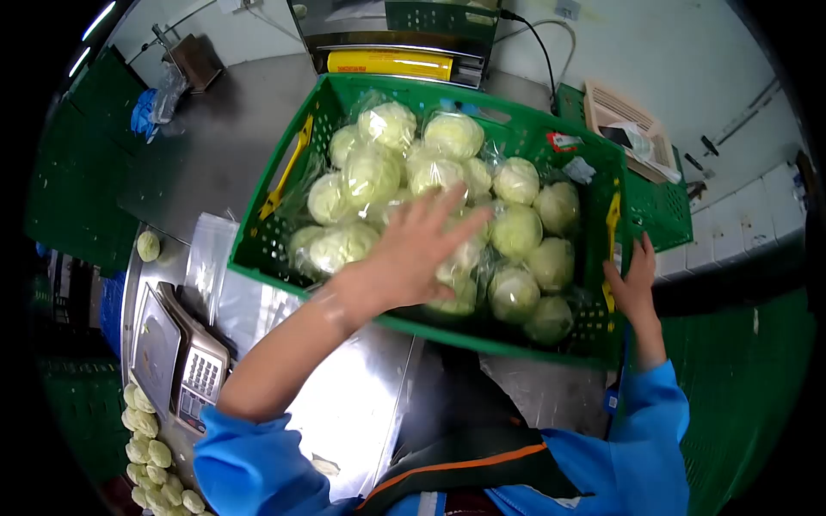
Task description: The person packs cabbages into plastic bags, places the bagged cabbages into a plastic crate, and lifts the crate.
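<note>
A green crate (413,329) in front of me holds many pale cabbages (516,230), wrapped in clear plastic. Over the middle of the pile, my left hand (413,249) lies palm down with its fingers spread, at the cabbages. My right hand (635,279) is at the crate's right end, its fingers around the rim beside a yellow handle (612,215). Another yellow handle (288,168) is on the crate's left end.
On the left stand a scale (194,370) and clear plastic bags (211,258), with loose cabbages (151,456) below. Behind the crate is a yellow roll (390,64). A beige basket (628,120) and another green crate (658,206) are at the right.
</note>
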Demonstrator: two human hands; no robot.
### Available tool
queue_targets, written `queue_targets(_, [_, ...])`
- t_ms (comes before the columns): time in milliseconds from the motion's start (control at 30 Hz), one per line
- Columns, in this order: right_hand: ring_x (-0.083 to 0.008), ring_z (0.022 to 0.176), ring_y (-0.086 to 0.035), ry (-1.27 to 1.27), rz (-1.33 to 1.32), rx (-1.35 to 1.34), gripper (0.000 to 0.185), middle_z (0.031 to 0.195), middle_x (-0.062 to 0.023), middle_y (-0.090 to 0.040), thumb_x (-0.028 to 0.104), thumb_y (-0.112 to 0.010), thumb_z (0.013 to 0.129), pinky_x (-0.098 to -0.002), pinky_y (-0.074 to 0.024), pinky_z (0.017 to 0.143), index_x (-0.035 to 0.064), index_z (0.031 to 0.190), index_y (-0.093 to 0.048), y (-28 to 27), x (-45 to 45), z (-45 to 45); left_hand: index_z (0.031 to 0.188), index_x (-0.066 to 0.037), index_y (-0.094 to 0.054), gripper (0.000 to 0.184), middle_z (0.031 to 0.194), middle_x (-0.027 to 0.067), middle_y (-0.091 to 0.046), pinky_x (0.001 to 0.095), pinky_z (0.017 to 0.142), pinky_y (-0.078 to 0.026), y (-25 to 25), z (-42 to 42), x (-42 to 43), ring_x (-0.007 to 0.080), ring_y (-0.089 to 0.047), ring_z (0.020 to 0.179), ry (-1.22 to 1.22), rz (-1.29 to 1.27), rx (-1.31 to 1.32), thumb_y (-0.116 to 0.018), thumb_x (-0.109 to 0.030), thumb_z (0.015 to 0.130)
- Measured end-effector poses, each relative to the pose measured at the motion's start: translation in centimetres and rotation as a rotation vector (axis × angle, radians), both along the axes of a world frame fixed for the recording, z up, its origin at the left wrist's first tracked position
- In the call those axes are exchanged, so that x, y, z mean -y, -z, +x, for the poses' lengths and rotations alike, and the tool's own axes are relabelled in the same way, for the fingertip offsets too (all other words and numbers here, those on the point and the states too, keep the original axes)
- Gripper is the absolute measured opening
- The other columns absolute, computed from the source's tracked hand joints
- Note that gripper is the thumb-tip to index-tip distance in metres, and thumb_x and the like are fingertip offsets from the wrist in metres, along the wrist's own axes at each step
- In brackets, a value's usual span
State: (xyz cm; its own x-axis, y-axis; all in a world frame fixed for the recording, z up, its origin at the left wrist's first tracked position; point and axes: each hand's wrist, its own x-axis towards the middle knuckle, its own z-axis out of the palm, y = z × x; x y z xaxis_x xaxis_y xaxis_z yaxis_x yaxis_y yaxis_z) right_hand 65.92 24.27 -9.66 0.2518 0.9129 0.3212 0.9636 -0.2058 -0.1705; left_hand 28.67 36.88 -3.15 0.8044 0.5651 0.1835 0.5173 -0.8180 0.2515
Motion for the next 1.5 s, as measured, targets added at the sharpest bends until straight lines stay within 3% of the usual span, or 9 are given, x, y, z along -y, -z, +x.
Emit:
queue_targets(100, [-0.042,0.123,-0.031,-0.054,-0.112,-0.018,0.059,0.135,-0.0254,-0.03,0.019,-0.062,0.078,-0.0448,-0.0279,0.101,-0.0035,0.127,-0.038,-2.6,-1.5,1.4,0.13,-0.021,-0.041,0.083,0.134,0.017,-0.033,0.0479,0.089,-0.045,2.8,3.2,-2.7,0.0448,-0.034,0.119,0.074,-0.203,-0.356,-0.08,-0.025,0.057])
queue_targets(500, [-0.0386,0.124,-0.031,-0.111,-0.03,-0.427,0.061,0.135,-0.0231,-0.029,0.012,-0.061,0.08,-0.0428,-0.0294,0.102,0.0107,0.135,-0.034,-1.6,-7.2,1.6,0.126,-0.015,-0.041,0.075,0.123,0.0185,-0.04,0.0443,0.091,-0.042,2.3,0.1,0.3,0.0405,-0.043,0.11,-0.328,-0.374,-0.088,-0.078,-0.018,0.061])
queue_targets(633, [-0.0244,0.11,-0.048,0.066,0.157,-0.902,0.061,0.133,-0.0189,-0.037,0.012,-0.057,0.085,-0.0352,-0.0426,0.089,0.0048,0.138,-0.028,-2.1,-5.3,1.2,0.124,-0.01,-0.048,0.072,0.124,0.0179,-0.047,0.0449,0.093,-0.041,-0.1,-2.0,0.2,0.0371,-0.048,0.109,-0.238,-0.22,-0.014,-0.08,-0.02,0.06])
queue_targets(667, [-0.0165,0.085,-0.056,0.114,0.143,-1.037,0.058,0.129,-0.0155,-0.042,0.012,-0.055,0.086,-0.029,-0.048,0.071,0.0026,0.137,-0.029,-1.7,-4.8,2.1,0.119,-0.003,-0.052,0.064,0.121,0.0181,-0.051,0.0447,0.094,-0.039,-1.5,-3.2,-1.7,0.0361,-0.048,0.11,-0.305,-0.174,0.079,-0.079,-0.02,0.063])
queue_targets(767, [-0.0155,0.077,-0.057,0.205,0.084,-1.443,0.057,0.123,-0.0109,-0.047,0.011,-0.053,0.088,-0.0252,-0.0471,0.056,0.0029,0.138,-0.028,-2.5,-4.6,0.6,0.131,0.001,-0.036,0.074,0.132,0.0261,-0.038,0.0456,0.096,-0.035,4.1,-13.4,-11.5,0.0385,-0.042,0.117,-0.882,0.504,-0.078,-0.071,-0.031,0.075])
queue_targets(867, [-0.0104,0.051,-0.052,0.267,0.244,-1.495,0.043,0.098,-0.009,-0.057,0.013,-0.051,0.089,-0.0215,-0.0369,0.036,0.001,0.129,-0.04,-1.4,-4.2,-0.4,0.113,0.004,-0.054,0.052,0.073,0.0041,-0.06,0.0244,0.05,-0.043,5.7,-16.7,-17.2,0.0109,-0.054,0.057,-1.056,-0.276,0.35,-0.061,-0.038,0.084])
queue_targets(1000, [-0.0076,0.036,-0.037,0.421,0.068,-1.783,0.022,0.053,-0.0003,-0.042,0.014,-0.053,0.088,-0.0218,-0.0285,0.034,0.0017,0.105,-0.051,-2.2,-2.7,-0.8,0.086,0.002,-0.063,0.037,0.056,-0.0002,-0.05,0.0255,0.041,-0.031,3.5,-14.3,-17.8,0.0085,-0.044,0.044,-1.18,-0.419,0.205,-0.061,-0.036,0.085])
queue_targets(1367, [-0.0081,0.029,-0.032,0.278,0.255,-1.613,0.017,0.046,0.002,-0.033,0.006,-0.048,0.081,-0.0218,-0.025,0.028,0.0031,0.098,-0.05,-5.4,2.9,-0.6,0.074,-0.006,-0.049,0.031,0.048,-0.0044,-0.036,0.0237,0.032,-0.023,2.0,-12.1,-13.7,0.0056,-0.032,0.035,-1.17,-0.722,0.508,-0.06,-0.033,0.085])
queue_targets(1500, [-0.0077,0.028,-0.032,0.364,0.411,-1.435,0.025,0.045,0.0034,-0.034,0.014,-0.048,0.085,-0.0227,-0.026,0.025,0.0016,0.107,-0.051,-4.0,9.3,0.7,0.062,-0.01,-0.044,0.04,0.045,-0.0051,-0.034,0.0259,0.03,-0.026,-0.2,-12.2,-14.1,0.0078,-0.033,0.032,-0.796,-0.806,0.462,-0.056,-0.037,0.089])
